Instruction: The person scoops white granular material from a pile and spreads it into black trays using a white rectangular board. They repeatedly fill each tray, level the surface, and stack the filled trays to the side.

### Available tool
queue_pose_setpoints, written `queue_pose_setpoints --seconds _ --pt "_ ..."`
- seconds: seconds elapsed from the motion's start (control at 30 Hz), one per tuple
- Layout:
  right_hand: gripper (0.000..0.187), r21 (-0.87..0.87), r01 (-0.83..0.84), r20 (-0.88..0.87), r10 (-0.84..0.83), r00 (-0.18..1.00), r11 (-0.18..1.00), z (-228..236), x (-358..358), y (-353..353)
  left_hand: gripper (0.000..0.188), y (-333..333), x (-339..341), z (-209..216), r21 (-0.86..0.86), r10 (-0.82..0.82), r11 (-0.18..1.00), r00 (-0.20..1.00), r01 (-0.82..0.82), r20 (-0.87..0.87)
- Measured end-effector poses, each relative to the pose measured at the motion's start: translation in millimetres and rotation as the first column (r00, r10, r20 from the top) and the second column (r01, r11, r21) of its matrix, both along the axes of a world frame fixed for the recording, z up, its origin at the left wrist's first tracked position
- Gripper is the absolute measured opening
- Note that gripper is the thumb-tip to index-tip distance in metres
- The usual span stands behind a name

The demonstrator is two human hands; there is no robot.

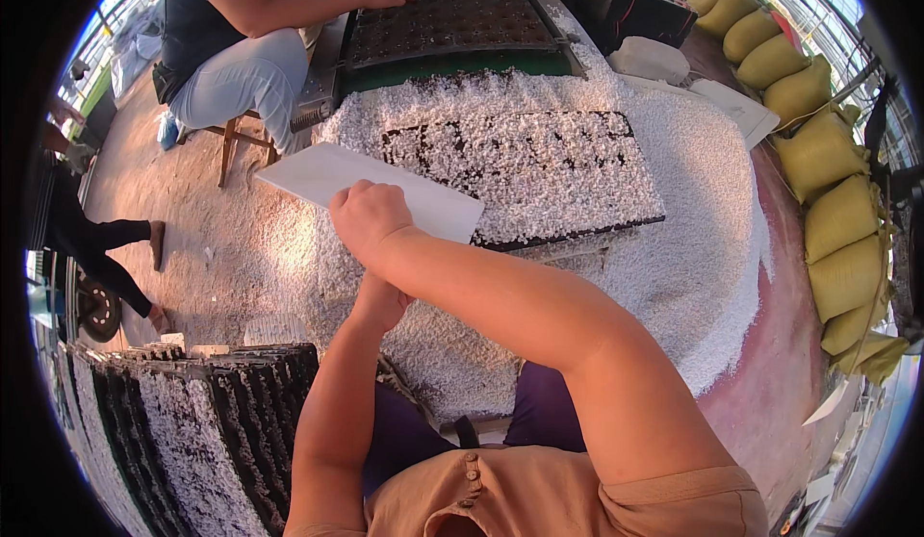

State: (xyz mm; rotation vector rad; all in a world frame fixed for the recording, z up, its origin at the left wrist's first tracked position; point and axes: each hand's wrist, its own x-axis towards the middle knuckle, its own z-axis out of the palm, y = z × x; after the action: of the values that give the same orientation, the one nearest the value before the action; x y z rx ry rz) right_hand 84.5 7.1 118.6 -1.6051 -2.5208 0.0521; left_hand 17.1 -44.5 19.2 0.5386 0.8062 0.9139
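Observation:
My right hand (371,219) is closed on the near edge of a flat white board (318,173), its forearm reaching across from the right. Under that wrist is my left hand (383,301), its fingers mostly hidden, so its grip does not show. The board slants over the left end of a black cell tray (577,226), touching or just above it. White granules (529,176) cover most of the tray, with dark cell rims showing in rows along its far side. More loose white granules (693,191) lie heaped around the tray.
Stacked black trays (212,393) stand at my left. Beyond the granules, a seated person (241,46) reaches over a dark soil-filled tray (452,17). Another person (87,239) stands far left. Yellow-green sacks (833,210) line the right, near a black box (635,8).

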Motion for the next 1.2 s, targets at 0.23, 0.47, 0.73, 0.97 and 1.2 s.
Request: queue_pose_setpoints --seconds 0.23,0.47,0.73,0.97,1.2 --pt "0.024 0.188 -0.205 -0.208 0.243 0.947 0.960 58.5 47.5 -69.0 0.032 -1.3 3.3 25.0 0.146 0.067 0.989 0.886 0.001 -0.458" --pt "0.040 -0.514 0.072 -0.709 -0.471 0.525 0.855 -23.7 175.6 33.6 0.040 23.0 17.5 -5.6 0.066 0.227 0.973 0.860 -0.221 -0.458" --pt "0.042 -0.650 0.209 -0.725 -0.679 0.121 0.731 -63.1 337.5 -3.2 0.040 34.9 15.4 -15.1 -0.051 0.214 0.962 0.860 -0.268 -0.464" --pt "0.044 -0.579 0.542 -0.674 -0.732 0.103 0.609 -35.4 518.8 -66.7 0.037 36.8 14.1 -11.0 -0.068 0.193 0.965 0.862 -0.253 -0.469" --pt "0.046 -0.790 0.378 -0.599 -0.740 -0.306 0.483 -29.4 581.8 -121.8 0.036 58.2 4.1 -8.1 0.052 0.193 0.980 0.857 -0.192 -0.478"
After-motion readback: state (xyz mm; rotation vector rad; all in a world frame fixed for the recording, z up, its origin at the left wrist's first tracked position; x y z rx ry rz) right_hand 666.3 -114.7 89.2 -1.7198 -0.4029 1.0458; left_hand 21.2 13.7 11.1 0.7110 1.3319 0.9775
